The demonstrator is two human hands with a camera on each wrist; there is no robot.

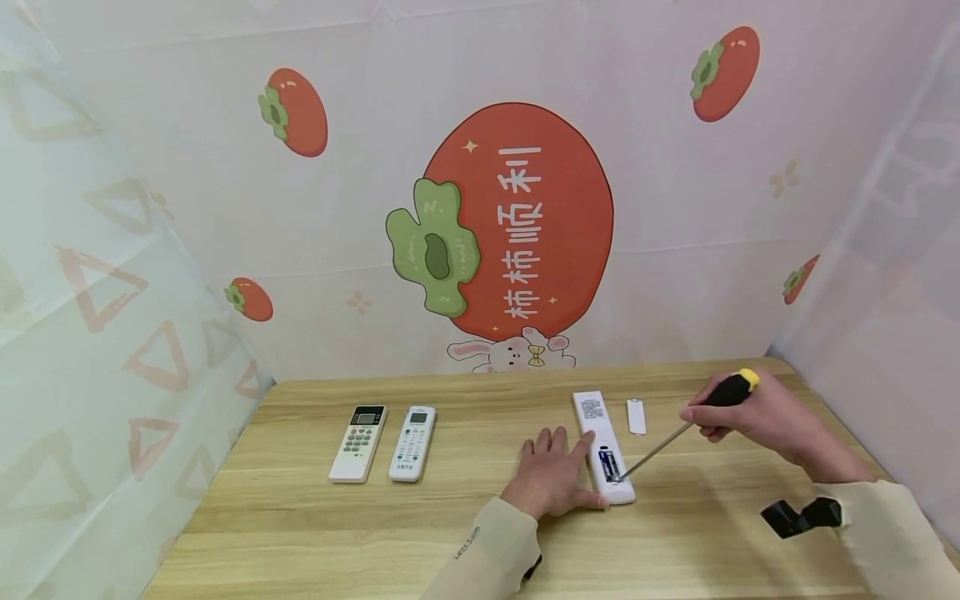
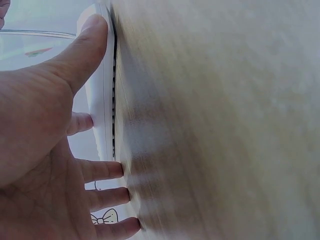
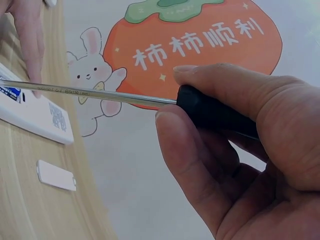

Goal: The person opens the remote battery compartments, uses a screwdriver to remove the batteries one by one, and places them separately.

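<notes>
White remote (image 1: 602, 438) lies between left hand (image 1: 553, 477) and right hand (image 1: 772, 417), touching the left.

Left hand (image 1: 551, 477): bare to the wrist. Left sleeve (image 1: 483, 560): cream, with dark lettering (image 1: 467, 542) printed lengthwise, apparently starting "Lets", remainder too small to read surely. Small black piece (image 1: 532, 568) at its cuff. Right hand (image 1: 771, 418): bare. Right sleeve (image 1: 888, 529): cream, plain where visible; black two-lobed attachment (image 1: 821, 512) juts from the cuff.

Wood-grain tabletop (image 1: 300, 533) carries two face-up remotes (image 1: 357, 454) (image 1: 412, 448), one face-down remote (image 1: 604, 442), a loose cover (image 1: 636, 417)
</notes>
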